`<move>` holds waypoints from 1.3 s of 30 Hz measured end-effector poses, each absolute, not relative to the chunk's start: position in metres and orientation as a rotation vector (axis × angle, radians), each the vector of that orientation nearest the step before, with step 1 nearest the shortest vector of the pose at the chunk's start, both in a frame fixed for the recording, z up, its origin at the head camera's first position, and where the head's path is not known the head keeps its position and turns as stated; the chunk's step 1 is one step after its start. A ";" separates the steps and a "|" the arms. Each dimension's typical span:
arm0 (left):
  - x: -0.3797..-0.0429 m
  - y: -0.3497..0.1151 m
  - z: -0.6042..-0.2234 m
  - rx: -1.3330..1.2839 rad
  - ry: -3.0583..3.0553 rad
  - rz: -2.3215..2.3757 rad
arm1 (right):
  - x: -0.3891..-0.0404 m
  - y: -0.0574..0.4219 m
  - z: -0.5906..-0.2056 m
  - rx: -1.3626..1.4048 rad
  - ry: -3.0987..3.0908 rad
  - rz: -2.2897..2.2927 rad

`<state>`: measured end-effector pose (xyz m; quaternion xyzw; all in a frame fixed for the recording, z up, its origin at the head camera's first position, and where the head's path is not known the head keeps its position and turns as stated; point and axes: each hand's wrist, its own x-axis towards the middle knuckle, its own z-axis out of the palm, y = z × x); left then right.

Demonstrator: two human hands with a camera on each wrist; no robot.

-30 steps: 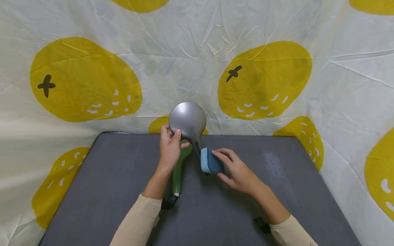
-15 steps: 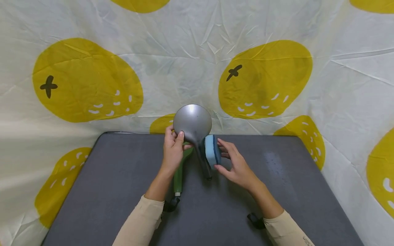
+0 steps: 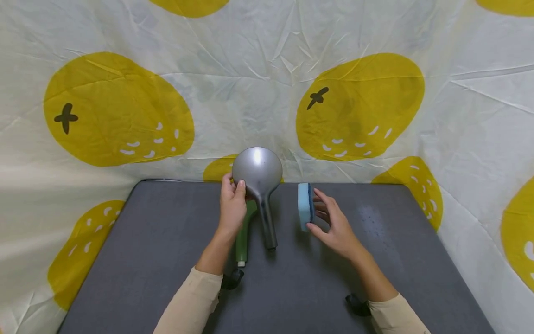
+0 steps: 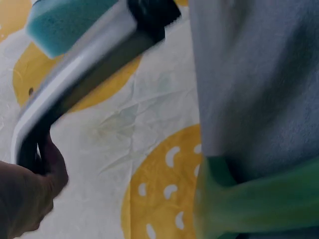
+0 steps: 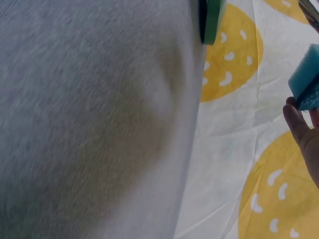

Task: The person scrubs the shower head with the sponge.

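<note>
In the head view my left hand [image 3: 234,204] grips the rim of a grey handheld shower head [image 3: 257,171], thumb on its domed back. Its handle points down and slightly right, ending in a dark tip. To the right, my right hand [image 3: 337,227] pinches a light-blue sponge [image 3: 305,207] with a darker scouring layer towards the fingers. A gap separates sponge and handle. The left wrist view shows the handle [image 4: 79,64] close up and the sponge [image 4: 65,25] behind it. The right wrist view catches the sponge [image 5: 305,77] and fingertips at its edge.
A green shower head [image 3: 242,236] with a white end lies on the dark grey table [image 3: 167,241], partly behind my left hand. A white cloth [image 3: 250,106] with large yellow fruit prints hangs behind and beside the table. Damp marks [image 3: 371,222] show at right.
The sponge has gone up beside the grey shower head's handle, then away to the right with my right hand. My left hand keeps its grip; the shower head has turned and lowered slightly.
</note>
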<state>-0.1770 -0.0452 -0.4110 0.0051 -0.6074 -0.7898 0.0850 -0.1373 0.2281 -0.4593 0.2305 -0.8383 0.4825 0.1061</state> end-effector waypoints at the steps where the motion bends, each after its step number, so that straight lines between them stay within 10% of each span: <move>1: -0.177 -0.044 -0.412 0.038 -1.813 -2.351 | -0.137 0.230 -0.460 0.670 -2.474 1.417; 39: -0.178 -0.046 -0.428 -0.268 -2.069 -2.476 | -0.132 0.241 -0.466 0.657 -2.467 1.478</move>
